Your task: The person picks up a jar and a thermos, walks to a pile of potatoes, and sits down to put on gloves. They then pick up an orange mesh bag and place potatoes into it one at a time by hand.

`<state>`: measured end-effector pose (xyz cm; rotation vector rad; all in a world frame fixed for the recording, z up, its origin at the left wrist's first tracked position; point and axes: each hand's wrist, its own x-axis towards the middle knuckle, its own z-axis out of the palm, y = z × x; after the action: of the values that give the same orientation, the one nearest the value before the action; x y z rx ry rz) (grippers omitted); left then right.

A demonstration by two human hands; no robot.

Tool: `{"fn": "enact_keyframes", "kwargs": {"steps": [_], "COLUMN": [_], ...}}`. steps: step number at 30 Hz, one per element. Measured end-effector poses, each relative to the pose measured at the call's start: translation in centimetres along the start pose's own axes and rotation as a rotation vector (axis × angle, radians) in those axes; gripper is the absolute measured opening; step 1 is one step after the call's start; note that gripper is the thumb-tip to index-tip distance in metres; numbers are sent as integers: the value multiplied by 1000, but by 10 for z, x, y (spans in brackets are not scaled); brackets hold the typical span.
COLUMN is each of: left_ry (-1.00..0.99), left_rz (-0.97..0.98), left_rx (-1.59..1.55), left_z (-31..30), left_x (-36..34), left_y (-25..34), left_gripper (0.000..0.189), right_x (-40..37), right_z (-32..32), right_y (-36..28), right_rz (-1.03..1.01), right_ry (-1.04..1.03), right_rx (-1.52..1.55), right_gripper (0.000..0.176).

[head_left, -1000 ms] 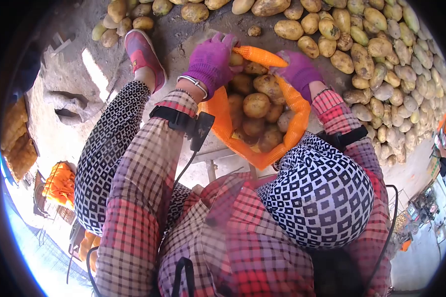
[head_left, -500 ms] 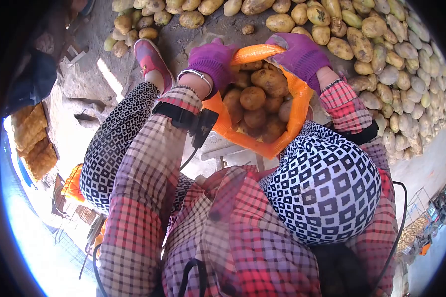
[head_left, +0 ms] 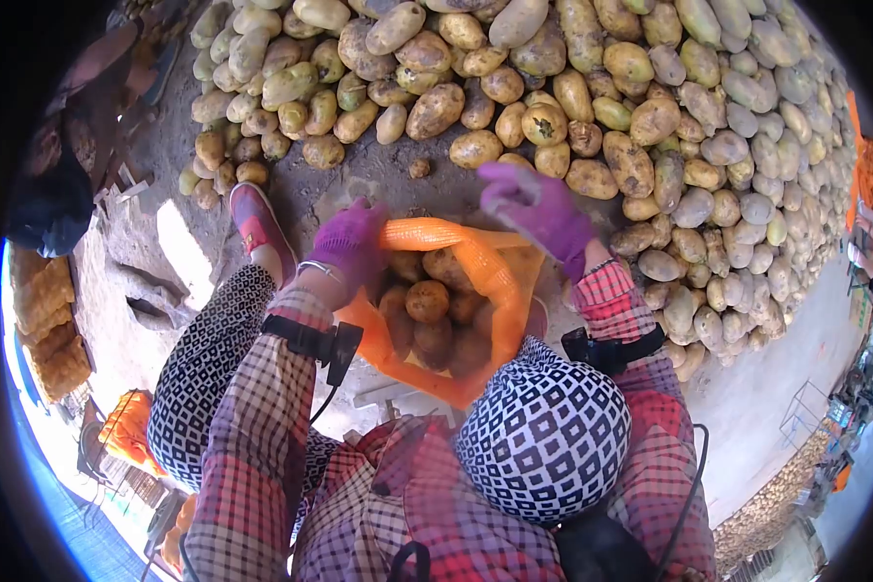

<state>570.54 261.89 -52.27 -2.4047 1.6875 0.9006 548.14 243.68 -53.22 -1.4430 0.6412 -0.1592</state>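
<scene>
An orange mesh sack [head_left: 500, 291] stands between my knees with its mouth wide and its rim rolled. Several brown potatoes [head_left: 427, 302] lie inside it. My left hand [head_left: 351, 241], in a purple glove, is closed on the rim at the sack's upper left. My right hand [head_left: 543, 213], gloved the same way, is just beyond the upper right of the rim, apart from it. Its fingers reach out toward the heap of potatoes [head_left: 563, 92] and hold nothing I can see.
The heap spreads across the far side and down the right. One small potato [head_left: 419, 168] lies alone on the dirt floor. Filled sacks [head_left: 47, 320] are stacked at the far left, near an orange sack [head_left: 129, 432]. A person [head_left: 58, 194] is at the left edge.
My right hand has let go of the sack's rim and moved off it, while my left hand keeps its hold. The view has shifted, showing more of the heap.
</scene>
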Motion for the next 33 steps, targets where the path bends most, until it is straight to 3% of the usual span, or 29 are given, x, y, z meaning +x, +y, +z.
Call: {"fn": "enact_keyframes", "kwargs": {"steps": [2,4,5,7,11,13,14,16,17,19,20,23,25,27,29,31,33], "left_ry": [5,-4,-7,-21,-35,-41,-29,-8,-7,-24,-11,8,-12,17,53,88,146], "left_rz": [-2,-10,-9,-21,-46,-46,-47,-21,-28,2,11,52,56,52,46,31,20], "left_rx": [-20,-41,-58,-56,-74,-84,-103,-139,-145,-139,-128,-126,-126,-126,-150,-170,-186], "left_z": [-3,-3,-4,-6,-9,-12,-10,-4,-6,-5,-11,-8,-6,-8,-5,4,9], "left_x": [1,1,1,2,-2,6,7,12,14,16,14,17,20,22,19,23,22], "left_y": [1,2,3,4,-8,-10,-12,-18,-19,-19,-16,-22,-22,-19,-21,-31,-29], "left_gripper": [42,43,43,44,48,50,50,50,50,50,48,46,46,44,43,41,36], "right_x": [17,47,58,80,92,78,66,30,15,-13,-24,-28,-14,-5,11,10,12], "right_z": [-26,-53,-57,-57,-82,-91,-85,-79,-77,-62,-42,10,41,85,113,139,137], "right_y": [9,40,45,53,42,30,19,-3,-11,-20,-33,-63,-57,-52,-16,-23,-11], "right_rz": [80,-19,-11,46,46,337,316,239,242,104,135,166,-73,-328,-255,-109,-195], "right_ry": [570,729,720,693,604,689,720,610,603,340,323,-62,-405,-385,-699,-684,-697], "right_rx": [-233,-802,-797,-1264,-970,-285,-20,329,324,524,543,70,-43,-900,-1336,-1313,-1286], "right_gripper": [51,49,49,47,35,24,36,29,29,30,30,34,29,27,29,34,38]}}
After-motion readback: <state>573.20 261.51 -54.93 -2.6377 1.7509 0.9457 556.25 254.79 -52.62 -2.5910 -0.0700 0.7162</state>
